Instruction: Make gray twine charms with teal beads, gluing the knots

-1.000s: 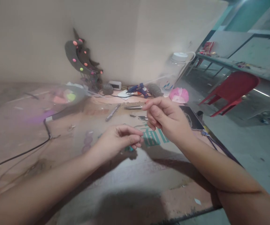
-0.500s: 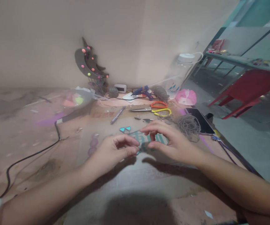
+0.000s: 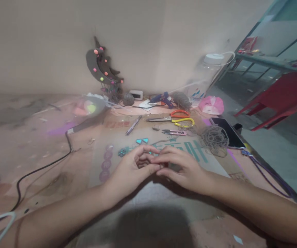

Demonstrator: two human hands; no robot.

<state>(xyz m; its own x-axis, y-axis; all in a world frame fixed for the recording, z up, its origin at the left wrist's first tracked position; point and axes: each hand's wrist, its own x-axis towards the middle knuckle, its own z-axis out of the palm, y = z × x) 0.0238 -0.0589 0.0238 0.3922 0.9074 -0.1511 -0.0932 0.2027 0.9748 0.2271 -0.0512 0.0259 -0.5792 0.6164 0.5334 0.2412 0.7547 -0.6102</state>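
Note:
Over the printed plastic sheet (image 3: 138, 196), my left hand (image 3: 138, 165) and my right hand (image 3: 180, 167) meet fingertip to fingertip. Both are closed in a pinch, and whatever they hold is too small or hidden to name. Just beyond them lie two turquoise heart pieces (image 3: 141, 141) and a dark flower-shaped piece (image 3: 122, 152). A thin grey strand runs along the sheet behind my fingers. Thread snips (image 3: 174, 132) with pink handles rest past my right hand, near a loose heap of grey yarn (image 3: 214, 139).
Farther back are scissors (image 3: 181, 117) with orange and yellow handles, a pen (image 3: 134, 125), a glue gun (image 3: 162, 100), a yarn ball (image 3: 181, 100) and a water bottle (image 3: 205, 77). A phone (image 3: 227, 132) lies at the right edge. A black cable (image 3: 42, 165) crosses the left side.
My hands have come together, the right fingers now touching the left. The flower-shaped piece and the snips have come into fuller view. The whole view has shifted slightly.

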